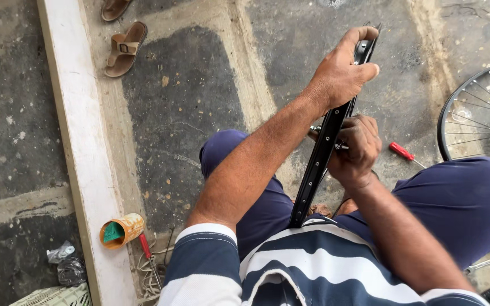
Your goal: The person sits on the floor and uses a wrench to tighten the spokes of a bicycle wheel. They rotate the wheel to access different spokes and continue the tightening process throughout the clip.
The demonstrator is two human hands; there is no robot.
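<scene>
The concrete floor (188,113) fills the view. A black wheel rim (327,141) stands edge-on between the knees, rising toward 1 o'clock. The left hand (344,71) is wrapped over its top edge; the right hand (355,150) is closed around something small at mid-rim, seemingly a spoke fitting. Judged: spoke work under way, needing a steady rim. A red-handled screwdriver (402,152) lies at 3 o'clock.

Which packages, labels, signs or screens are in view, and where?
No signs or screens.
Orange can: lying on its side on the white ledge, lower left; cylindrical, worn orange wrap, green showing in its open mouth.
Clear plastic bags: crumpled on the floor, bottom left, beside the ledge.
Both hands are on a black wheel rim, not on any package.
</scene>
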